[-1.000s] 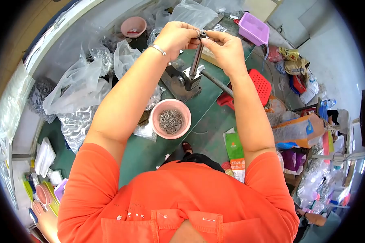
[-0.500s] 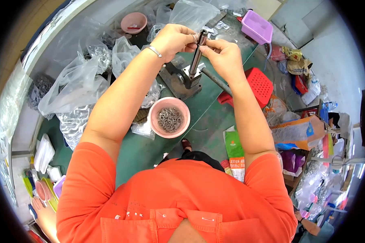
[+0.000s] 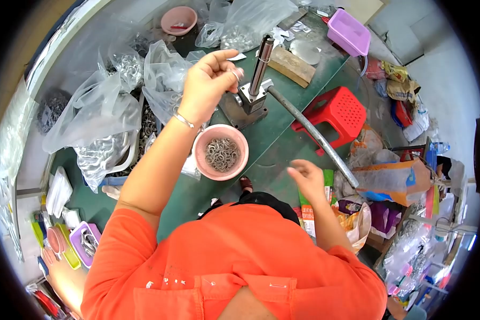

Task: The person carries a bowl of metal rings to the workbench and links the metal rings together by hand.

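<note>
My left hand point(image 3: 210, 82) is up at the left of the press, thumb and fingers pinched on what looks like a small metal ring point(image 3: 237, 75). A dark upright metal rod point(image 3: 260, 66) rises from the block of the hand press point(image 3: 252, 99), with a thin ring around its upper part. My right hand point(image 3: 308, 180) is lower, off the table's right side, its fingers apart and nothing visible in them. A long lever bar point(image 3: 317, 136) slopes from the press down past that hand, apart from it. In front of the press, a pink bowl point(image 3: 198, 152) holds many small metal rings point(image 3: 222, 154).
A wooden block point(image 3: 290, 66) lies behind the press. Clear plastic bags point(image 3: 98, 114) of metal parts crowd the left. A red stool point(image 3: 338, 114) stands at right, near a purple basket point(image 3: 350, 33). Another pink bowl point(image 3: 178, 20) sits at the back.
My right hand has left the rod and dropped down to the right. My left hand has drawn back left and down from the rod's top. The whole lever bar now shows.
</note>
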Motion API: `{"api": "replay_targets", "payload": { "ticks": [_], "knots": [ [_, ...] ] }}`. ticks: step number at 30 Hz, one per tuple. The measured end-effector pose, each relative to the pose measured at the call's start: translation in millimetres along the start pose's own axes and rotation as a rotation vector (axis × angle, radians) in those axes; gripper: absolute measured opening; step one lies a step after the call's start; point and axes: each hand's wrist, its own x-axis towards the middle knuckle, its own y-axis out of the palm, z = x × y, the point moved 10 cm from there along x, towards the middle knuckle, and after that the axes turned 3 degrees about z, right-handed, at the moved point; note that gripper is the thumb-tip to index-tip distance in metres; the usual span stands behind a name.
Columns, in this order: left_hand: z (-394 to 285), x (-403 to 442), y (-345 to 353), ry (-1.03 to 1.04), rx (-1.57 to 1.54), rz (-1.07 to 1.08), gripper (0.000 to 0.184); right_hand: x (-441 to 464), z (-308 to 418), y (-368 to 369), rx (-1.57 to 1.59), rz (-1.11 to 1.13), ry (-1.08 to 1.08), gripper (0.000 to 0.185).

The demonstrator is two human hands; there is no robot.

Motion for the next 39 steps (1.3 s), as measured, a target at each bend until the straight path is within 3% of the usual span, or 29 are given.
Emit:
{"api": "replay_targets", "payload": {
  "ticks": [1,3,4,6,9,12,15,17,18,19,21,23,25,30,36,39],
  "knots": [
    [-2.8,-2.7,5.9,0.011,0.048,0.005,0.039,-4.8,-22.8,-20.5,0.037,-0.116,0.077,0.048],
    [-3.4,-3.0,17.0,0.016,0.110,0.008,0.043,-3.8,-48.0,-61.1,0.084,-0.273,-0.027,0.070],
    [-2.1,-1.7,22.1,0.028,0.105,0.031,0.046,-3.3,-29.1,-61.3,0.089,-0.268,-0.025,0.070],
    [0.1,-1.4,27.1,0.045,0.120,0.004,0.046,-10.5,44.3,-80.3,0.108,-0.375,-0.389,0.076],
    [6.5,0.1,23.3,0.064,0.117,-0.044,0.044,-2.6,73.2,-82.6,0.043,-0.387,-0.694,0.049],
    [15.5,-10.9,8.9,0.043,0.114,-0.137,0.035,3.9,146.2,-84.4,-0.169,-0.417,-0.963,0.038],
    [35.2,-31.2,-11.2,-0.108,0.110,-0.275,0.023,41.5,216.1,-75.5,-0.088,-0.338,-1.224,0.017],
    [41.5,-44.9,-17.4,-0.163,0.124,-0.297,0.015,89.1,259.5,-54.9,-0.081,-0.237,-1.098,0.013],
    [42.1,-51.3,-18.8,-0.178,0.097,-0.305,0.011,118.6,279.4,-44.2,-0.045,-0.209,-1.010,0.031],
    [40.7,-58.5,-21.6,-0.176,0.090,-0.314,0.011,151.3,296.6,-26.3,-0.297,-0.181,-0.853,0.044],
    [43.1,-73.7,-25.8,-0.242,0.167,-0.294,0.010,206.4,321.6,11.3,-0.399,-0.132,-0.851,0.059],
    [39.3,-93.2,-33.4,-0.296,0.307,-0.333,0.010,272.7,323.9,52.0,-0.508,-0.098,-0.754,0.054],
    [42.8,-113.3,-43.3,-0.231,0.223,-0.387,0.009,322.2,312.8,90.1,-0.551,-0.036,-0.682,0.065],
    [51.4,-159.9,-52.4,-0.345,0.252,-0.420,0.009,390.9,263.1,156.0,-0.686,0.102,-0.538,0.058],
    [53.2,-182.4,-46.5,-0.370,0.096,-0.511,0.009,413.4,225.1,179.0,-0.703,0.157,-0.450,0.056],
    [51.9,-179.0,-37.8,-0.360,0.064,-0.484,0.010,397.4,249.0,173.2,-0.691,0.179,-0.578,0.054]
  ]
}}
